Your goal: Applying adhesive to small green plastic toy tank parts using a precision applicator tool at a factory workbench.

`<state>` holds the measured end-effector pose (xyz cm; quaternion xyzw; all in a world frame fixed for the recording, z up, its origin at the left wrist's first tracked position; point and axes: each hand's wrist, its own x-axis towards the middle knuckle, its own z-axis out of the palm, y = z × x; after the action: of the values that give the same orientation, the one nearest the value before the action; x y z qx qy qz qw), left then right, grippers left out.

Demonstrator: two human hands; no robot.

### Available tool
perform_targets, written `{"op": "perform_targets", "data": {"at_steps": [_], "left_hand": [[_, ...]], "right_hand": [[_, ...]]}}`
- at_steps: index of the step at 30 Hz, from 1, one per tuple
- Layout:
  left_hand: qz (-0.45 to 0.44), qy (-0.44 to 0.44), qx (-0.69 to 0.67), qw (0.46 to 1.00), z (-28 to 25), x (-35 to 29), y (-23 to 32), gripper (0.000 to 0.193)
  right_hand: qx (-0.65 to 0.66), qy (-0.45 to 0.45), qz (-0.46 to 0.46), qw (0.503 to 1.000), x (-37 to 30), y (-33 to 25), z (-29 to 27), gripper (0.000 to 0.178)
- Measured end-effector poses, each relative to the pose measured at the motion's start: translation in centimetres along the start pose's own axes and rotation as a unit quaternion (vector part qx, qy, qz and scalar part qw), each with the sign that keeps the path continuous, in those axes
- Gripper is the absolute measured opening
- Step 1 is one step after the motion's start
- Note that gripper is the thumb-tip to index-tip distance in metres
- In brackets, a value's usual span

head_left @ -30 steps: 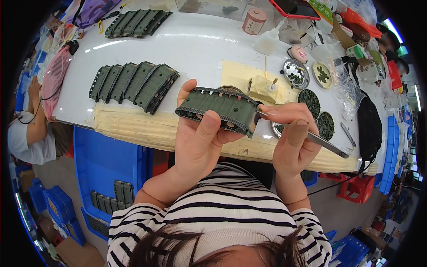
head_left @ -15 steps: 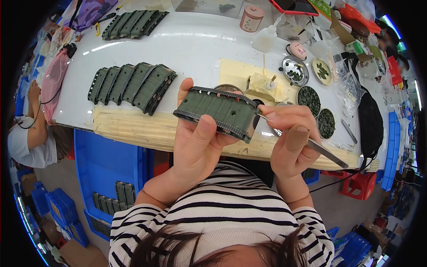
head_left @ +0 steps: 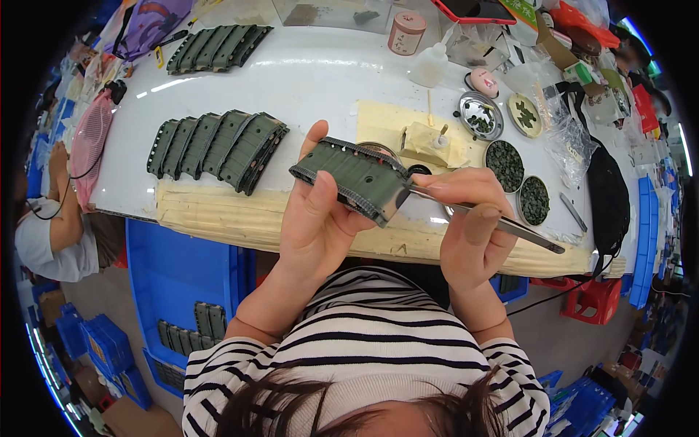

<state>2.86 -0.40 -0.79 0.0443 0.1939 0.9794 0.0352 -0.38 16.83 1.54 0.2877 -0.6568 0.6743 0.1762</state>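
the left hand (head_left: 309, 229), thumb in front, is clamped on a curved green piece (head_left: 353, 178) with dark ridged edges, raised over the desk's (head_left: 342, 80) padded front edge. the right hand (head_left: 473, 229) pinches metal tweezers (head_left: 528, 234), tips at the piece's right end. similar green pieces (head_left: 218, 149) overlap in a row, left.

Dark green piece (head_left: 354, 177), black-striped white shirt (head_left: 386, 339), blue bin (head_left: 175, 273)

One held case (head_left: 353, 175), four green-bit dishes (head_left: 498, 125), one pink canister (head_left: 406, 33).
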Motion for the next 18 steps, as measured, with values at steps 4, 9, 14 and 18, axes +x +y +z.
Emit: {"op": "perform_targets", "data": {"at_steps": [4, 9, 14, 18], "left_hand": [[-0.111, -0.035, -0.258, 0.959, -1.5, 0.6, 0.7, 0.063], [-0.176, 0.017, -0.33, 0.927, -1.8, 0.8, 0.6, 0.064], [-0.19, 0.03, -0.345, 0.919, -1.4, 0.9, 0.4, 0.065], [-0.181, 0.026, -0.333, 0.925, -1.5, 0.8, 0.5, 0.065]], "right_hand": [[0.016, 0.01, -0.003, 1.0, -0.5, -0.3, -0.1, 0.04], [0.001, -0.012, -0.003, 1.0, -1.2, -0.6, -0.1, 0.041], [0.011, -0.018, -0.007, 1.0, -1.5, -0.5, 0.0, 0.039], [-0.002, -0.006, -0.002, 1.0, -1.3, -0.3, -0.2, 0.036]]}}
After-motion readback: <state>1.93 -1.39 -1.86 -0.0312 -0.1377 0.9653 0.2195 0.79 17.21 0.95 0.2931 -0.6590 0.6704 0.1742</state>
